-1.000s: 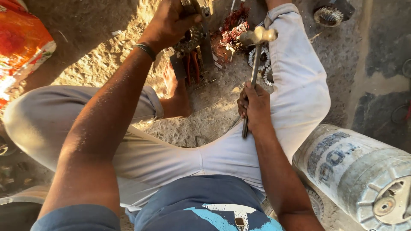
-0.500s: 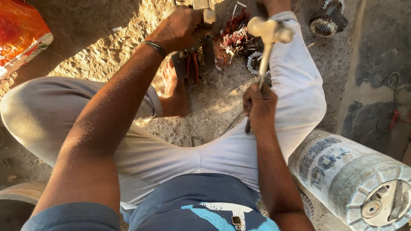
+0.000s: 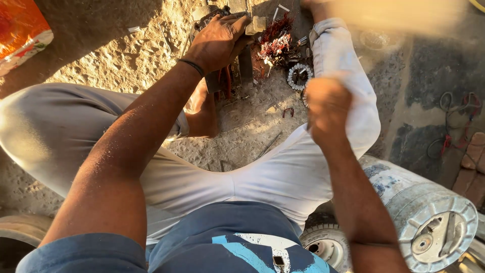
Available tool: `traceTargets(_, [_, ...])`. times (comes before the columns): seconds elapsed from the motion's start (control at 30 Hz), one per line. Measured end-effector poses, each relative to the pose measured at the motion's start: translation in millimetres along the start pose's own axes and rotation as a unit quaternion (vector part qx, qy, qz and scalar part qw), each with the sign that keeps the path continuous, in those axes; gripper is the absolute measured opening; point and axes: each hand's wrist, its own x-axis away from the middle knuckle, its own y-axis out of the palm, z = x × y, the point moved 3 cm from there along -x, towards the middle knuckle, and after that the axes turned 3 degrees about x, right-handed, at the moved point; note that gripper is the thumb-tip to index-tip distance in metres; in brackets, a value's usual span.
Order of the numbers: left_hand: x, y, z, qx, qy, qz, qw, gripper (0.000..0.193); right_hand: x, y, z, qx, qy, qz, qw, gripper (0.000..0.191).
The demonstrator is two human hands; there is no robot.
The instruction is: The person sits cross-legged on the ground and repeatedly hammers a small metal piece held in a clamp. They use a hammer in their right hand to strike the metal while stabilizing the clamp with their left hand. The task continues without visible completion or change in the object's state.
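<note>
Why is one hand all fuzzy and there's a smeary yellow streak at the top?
In the head view, the right hand is smeared by motion blur, and the pale streak above it is too blurred to identify; the left hand on the dark metal part stays sharp; low warm sunlight gilds the sandy ground and casts long shadows.

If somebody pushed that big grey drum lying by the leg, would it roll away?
Probably a little. The drum lies on its round side, so it may roll. It looks like metal with a heavy end cap, so likely hard to shove, and the gritty ground may slow it.
</note>
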Motion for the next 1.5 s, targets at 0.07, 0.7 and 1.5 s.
traceTargets(0.07, [-2, -5, 5, -0.003, 0.016, 0.051, 0.999, 0.054, 16, 16, 29, 0.103, 0.153, -0.011, 0.983, 0.039])
traceTargets(0.7, [-6, -58, 24, 0.202, 0.067, 0.087, 0.973, 0.02, 59, 79, 96, -0.342, 0.351, 0.209, 0.846, 0.036])
traceTargets(1.5, [1, -19, 20, 0.08, 0.092, 0.176, 0.977, 0.045, 36, 12, 32, -0.077, 0.314, 0.055, 0.945, 0.037])
